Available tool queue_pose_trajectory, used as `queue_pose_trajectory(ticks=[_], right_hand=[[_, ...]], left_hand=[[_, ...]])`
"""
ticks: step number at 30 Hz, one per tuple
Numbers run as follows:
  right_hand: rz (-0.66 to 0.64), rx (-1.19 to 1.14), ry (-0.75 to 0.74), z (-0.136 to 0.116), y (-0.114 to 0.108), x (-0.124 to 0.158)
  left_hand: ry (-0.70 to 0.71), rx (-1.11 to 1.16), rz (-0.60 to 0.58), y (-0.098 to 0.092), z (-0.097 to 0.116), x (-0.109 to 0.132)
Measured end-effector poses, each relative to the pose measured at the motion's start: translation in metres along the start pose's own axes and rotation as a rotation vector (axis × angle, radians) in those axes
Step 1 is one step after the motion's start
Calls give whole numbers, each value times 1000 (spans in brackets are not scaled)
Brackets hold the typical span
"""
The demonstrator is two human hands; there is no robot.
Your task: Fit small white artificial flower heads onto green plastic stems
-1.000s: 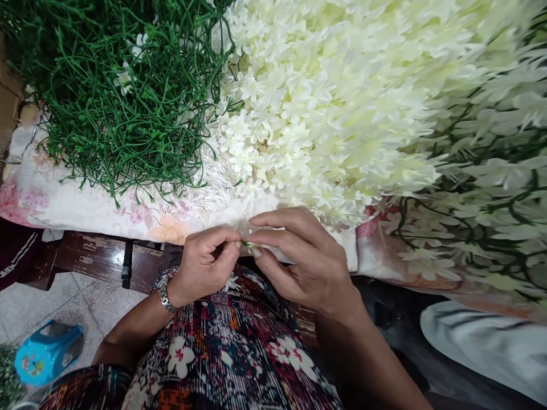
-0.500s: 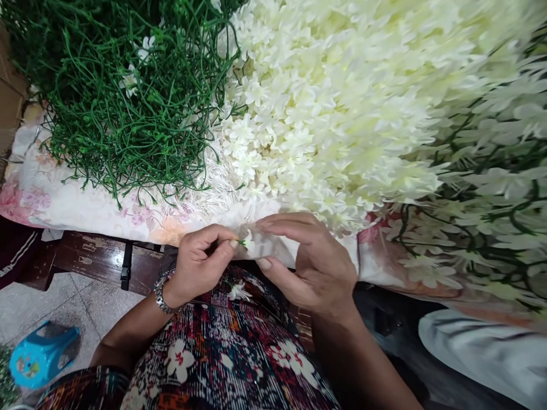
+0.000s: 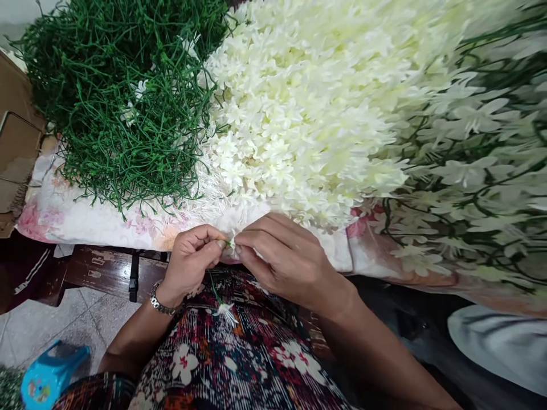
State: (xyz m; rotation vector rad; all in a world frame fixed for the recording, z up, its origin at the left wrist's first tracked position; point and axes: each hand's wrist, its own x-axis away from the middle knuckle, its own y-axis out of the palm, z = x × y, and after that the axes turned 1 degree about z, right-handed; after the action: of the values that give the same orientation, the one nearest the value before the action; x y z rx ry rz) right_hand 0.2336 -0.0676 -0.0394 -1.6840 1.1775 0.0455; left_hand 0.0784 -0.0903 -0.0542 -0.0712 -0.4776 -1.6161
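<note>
Upper left: green stems (image 3: 128, 119). Centre-left: left hand (image 3: 190, 262) pinching stem (image 3: 228, 243). Just below: hanging bloom (image 3: 225, 310). Centre, between hands: flower (image 3: 233, 248) at stem tip. Right of it: right hand (image 3: 286, 265), fingertips closed on flower. Advisable: brace stem close to tip, keep flower aligned, press gently. Upper centre-right: white pile (image 3: 307, 119).

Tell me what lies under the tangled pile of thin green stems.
Beneath the near edge of the tangled pile of thin green stems, a white cloth with pink printed flowers shows. Whatever lies under its middle is covered.
</note>
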Motion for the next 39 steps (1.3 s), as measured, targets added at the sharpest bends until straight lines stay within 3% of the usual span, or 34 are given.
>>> queue_pose_trajectory(ticks=[5, 13, 25, 32, 36, 39], right_hand=[[-6, -83, 44, 4, 2, 0], [18, -150, 58, 12, 10, 3], [83, -82, 25, 7, 20, 3], [60, -69, 11, 7, 12, 6], [82, -11, -71, 10, 3, 6], [58, 35, -143, 10, 0, 5]], left_hand=[[-40, 24, -13, 4, 1, -3], [32, -8, 25, 7, -3, -6], [62, 18, 72, 7, -10, -6], [5, 22, -18, 0, -5, -2], [-21, 42, -108, -2, -2, 1], [-56, 90, -110, -1, 1, 1]])
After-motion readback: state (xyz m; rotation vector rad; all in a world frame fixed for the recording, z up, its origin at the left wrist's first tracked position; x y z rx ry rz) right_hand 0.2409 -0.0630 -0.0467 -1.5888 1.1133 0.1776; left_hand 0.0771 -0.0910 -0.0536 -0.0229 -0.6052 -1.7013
